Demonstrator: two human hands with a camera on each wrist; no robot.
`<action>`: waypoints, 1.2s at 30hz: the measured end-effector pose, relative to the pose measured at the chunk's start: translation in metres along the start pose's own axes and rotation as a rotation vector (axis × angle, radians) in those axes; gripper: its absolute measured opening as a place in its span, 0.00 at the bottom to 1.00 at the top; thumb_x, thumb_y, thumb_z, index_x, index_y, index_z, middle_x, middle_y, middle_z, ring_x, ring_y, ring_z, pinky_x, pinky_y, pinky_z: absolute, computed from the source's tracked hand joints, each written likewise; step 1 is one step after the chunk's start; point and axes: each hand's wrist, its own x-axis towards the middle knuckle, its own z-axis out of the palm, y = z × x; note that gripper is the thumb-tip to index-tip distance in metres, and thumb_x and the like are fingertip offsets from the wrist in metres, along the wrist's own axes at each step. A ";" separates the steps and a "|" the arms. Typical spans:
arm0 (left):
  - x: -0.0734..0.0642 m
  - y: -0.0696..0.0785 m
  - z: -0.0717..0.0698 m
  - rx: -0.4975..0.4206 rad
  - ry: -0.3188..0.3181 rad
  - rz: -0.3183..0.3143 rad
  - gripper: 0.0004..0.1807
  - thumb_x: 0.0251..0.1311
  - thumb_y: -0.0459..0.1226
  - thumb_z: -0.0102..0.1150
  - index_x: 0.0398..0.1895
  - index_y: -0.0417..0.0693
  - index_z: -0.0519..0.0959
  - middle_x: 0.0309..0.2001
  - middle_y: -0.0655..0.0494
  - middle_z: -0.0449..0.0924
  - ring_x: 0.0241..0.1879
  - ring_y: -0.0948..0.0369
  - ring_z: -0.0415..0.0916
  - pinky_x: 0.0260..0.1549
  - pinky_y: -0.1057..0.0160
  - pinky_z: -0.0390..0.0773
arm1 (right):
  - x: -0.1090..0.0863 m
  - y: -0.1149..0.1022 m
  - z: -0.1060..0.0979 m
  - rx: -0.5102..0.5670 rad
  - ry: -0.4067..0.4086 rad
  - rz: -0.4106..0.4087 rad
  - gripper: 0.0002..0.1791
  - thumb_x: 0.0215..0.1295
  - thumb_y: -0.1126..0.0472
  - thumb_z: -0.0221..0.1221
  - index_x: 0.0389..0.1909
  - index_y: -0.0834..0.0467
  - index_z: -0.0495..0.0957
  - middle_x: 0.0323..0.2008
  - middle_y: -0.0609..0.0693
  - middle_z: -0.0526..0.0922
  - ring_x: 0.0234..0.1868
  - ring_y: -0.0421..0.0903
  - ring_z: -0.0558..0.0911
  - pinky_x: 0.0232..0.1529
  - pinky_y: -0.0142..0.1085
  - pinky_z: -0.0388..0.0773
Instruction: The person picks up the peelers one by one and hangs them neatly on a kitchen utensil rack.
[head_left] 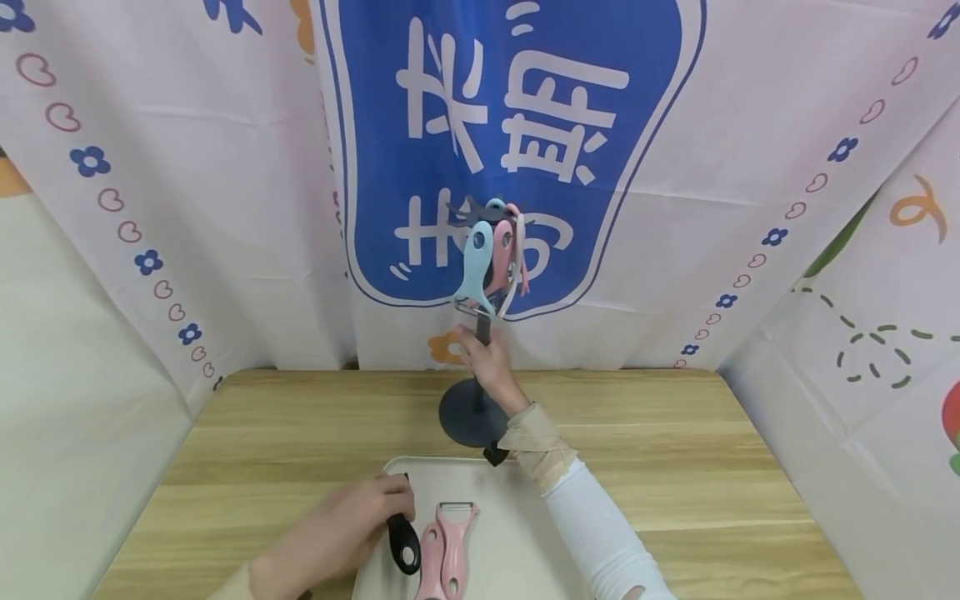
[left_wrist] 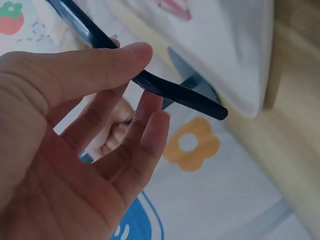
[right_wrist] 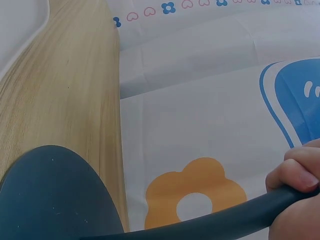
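My left hand (head_left: 375, 508) pinches a black peeler (head_left: 405, 546) between thumb and fingers, above the left side of a pale tray (head_left: 525, 533). In the left wrist view its slim dark handle (left_wrist: 187, 95) crosses the fingers; its head is not clearly seen. My right hand (head_left: 489, 362) grips the upright pole of a dark stand (head_left: 461, 412), and the right wrist view shows fingers curled round the pole (right_wrist: 235, 220). From the stand's top hang a light blue peeler (head_left: 476, 262), a pink peeler (head_left: 501, 258) and a whitish one, partly hidden.
Two pink peelers (head_left: 453, 542) lie side by side in the tray. A small black piece (head_left: 495, 454) shows between the stand's base and the tray. Wooden tabletop (head_left: 637, 433) surrounds them, and a printed cloth (head_left: 247, 208) hangs behind the stand.
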 end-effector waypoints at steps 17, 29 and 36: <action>0.028 -0.005 -0.039 -0.133 0.087 -0.106 0.20 0.53 0.28 0.81 0.47 0.51 0.85 0.44 0.61 0.87 0.43 0.64 0.85 0.42 0.62 0.87 | -0.001 0.000 -0.001 0.017 -0.004 0.001 0.16 0.83 0.57 0.54 0.29 0.53 0.72 0.12 0.39 0.64 0.11 0.39 0.61 0.16 0.33 0.58; 0.052 -0.036 -0.048 -0.401 0.354 -0.001 0.24 0.51 0.24 0.79 0.53 0.43 0.85 0.48 0.55 0.88 0.49 0.58 0.88 0.54 0.66 0.84 | -0.002 0.000 0.002 0.017 0.019 0.007 0.16 0.81 0.57 0.54 0.28 0.56 0.71 0.10 0.38 0.63 0.10 0.36 0.59 0.15 0.32 0.57; 0.071 -0.046 -0.061 -0.457 0.427 -0.126 0.24 0.53 0.25 0.80 0.54 0.47 0.86 0.50 0.56 0.88 0.50 0.61 0.88 0.49 0.60 0.87 | 0.000 -0.001 0.001 0.044 0.010 0.004 0.11 0.82 0.58 0.53 0.36 0.56 0.76 0.10 0.37 0.63 0.10 0.36 0.59 0.15 0.32 0.56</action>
